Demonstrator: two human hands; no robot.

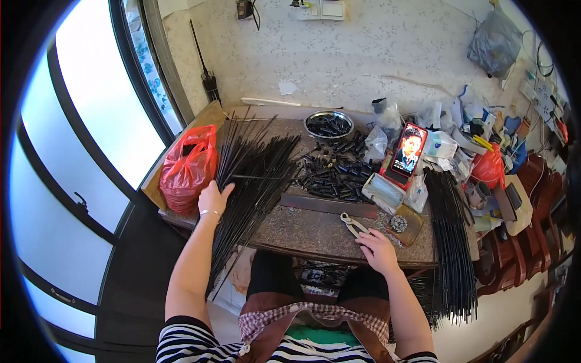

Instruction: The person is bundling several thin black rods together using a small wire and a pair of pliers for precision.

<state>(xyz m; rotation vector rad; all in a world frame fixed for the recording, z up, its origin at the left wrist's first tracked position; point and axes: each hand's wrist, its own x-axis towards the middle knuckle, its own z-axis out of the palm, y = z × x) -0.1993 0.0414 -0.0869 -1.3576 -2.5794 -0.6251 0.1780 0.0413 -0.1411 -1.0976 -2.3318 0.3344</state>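
Note:
Beside the left edge of a large loose bundle of thin black rods (257,166), my left hand (212,198) has its thumb spread away from the fingers, and I see nothing held in it. One rod lies crosswise over the others just past that hand. A red plastic bag (190,163) stands close on its left. My right hand (378,251) rests at the table's front edge, fingers closed on the handles of metal pliers (351,222), whose jaws point away to the left. Past the pliers, small black parts (339,172) lie heaped behind a dark bar (327,204).
A metal bowl (328,125) of black pieces stands at the back. A lit phone (410,151) leans behind a clear box (384,192). Another bundle of black rods (451,242) hangs over the table's right front edge. Clutter (472,136) fills the right back; a glass door (78,163) is left.

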